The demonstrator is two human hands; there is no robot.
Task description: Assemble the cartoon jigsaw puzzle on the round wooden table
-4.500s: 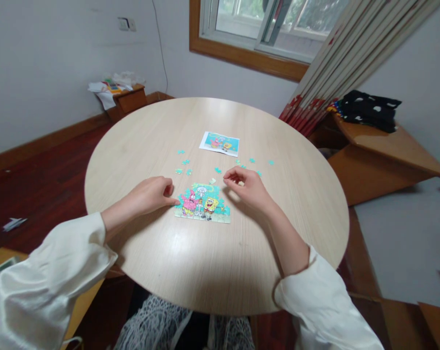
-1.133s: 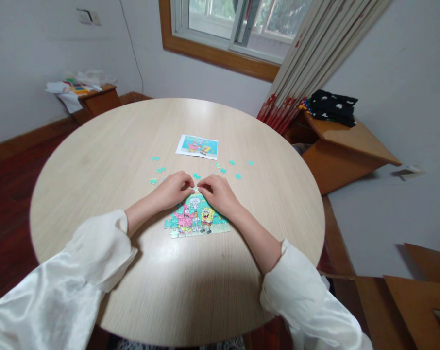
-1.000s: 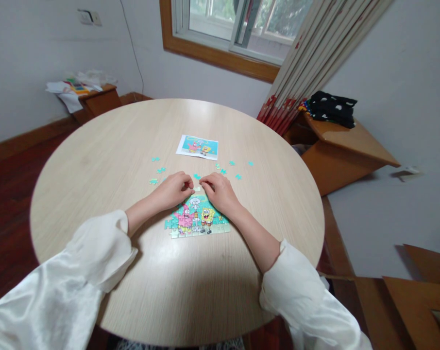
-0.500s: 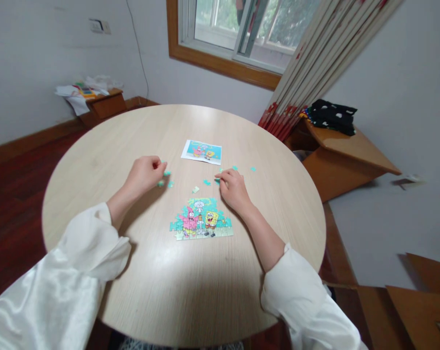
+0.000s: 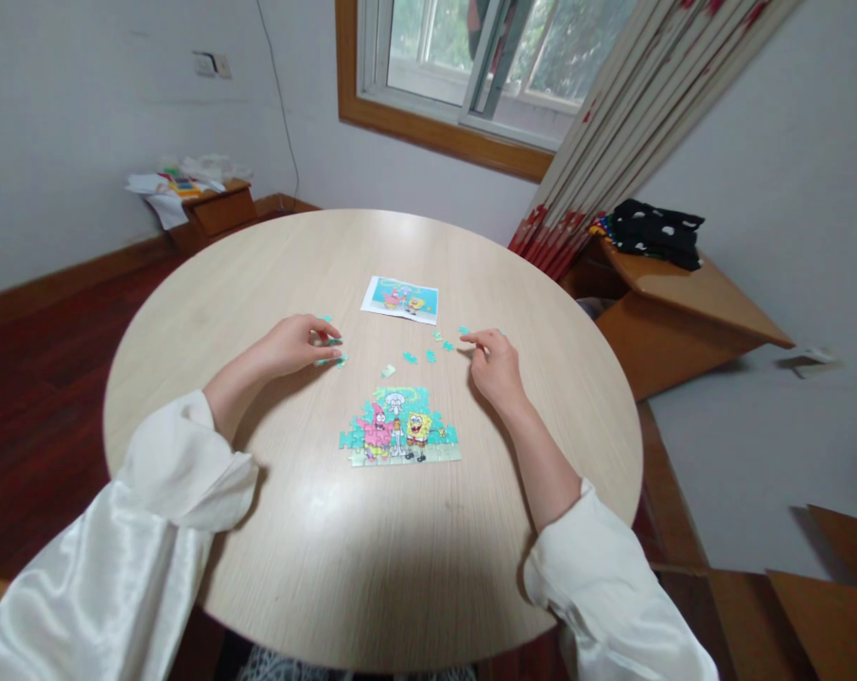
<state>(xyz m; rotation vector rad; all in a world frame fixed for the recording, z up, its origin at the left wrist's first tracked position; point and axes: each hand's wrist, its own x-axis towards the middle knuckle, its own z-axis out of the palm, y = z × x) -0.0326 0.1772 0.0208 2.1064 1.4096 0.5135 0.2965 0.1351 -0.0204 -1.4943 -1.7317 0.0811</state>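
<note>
A partly joined jigsaw puzzle (image 5: pixel 400 430) with cartoon figures lies flat on the round wooden table (image 5: pixel 343 586). My left hand (image 5: pixel 292 343) is left of and beyond it, thumb and fingers apart around a few loose puzzle pieces (image 5: pixel 341 360), partly covering them. My right hand (image 5: pixel 497 367) is on the right with the index finger stretched out, its tip close to a turquoise piece (image 5: pixel 463 331). I see nothing held in it. Between the hands lie several turquoise pieces (image 5: pixel 430 357) and a pale piece (image 5: pixel 388 372), just above the puzzle.
A printed reference picture (image 5: pixel 404 301) lies beyond the loose pieces. Past the table are a window (image 5: pixel 463 57), a curtain (image 5: pixel 599 142), a low wooden stand with papers (image 5: pixel 222 205) on the left, and a wooden cabinet with black cloth (image 5: pixel 655 234) on the right.
My right hand has moved right, uncovering several pieces. The fingers of my left hand have spread from a curled pose over the left pieces. The view has shifted slightly.
</note>
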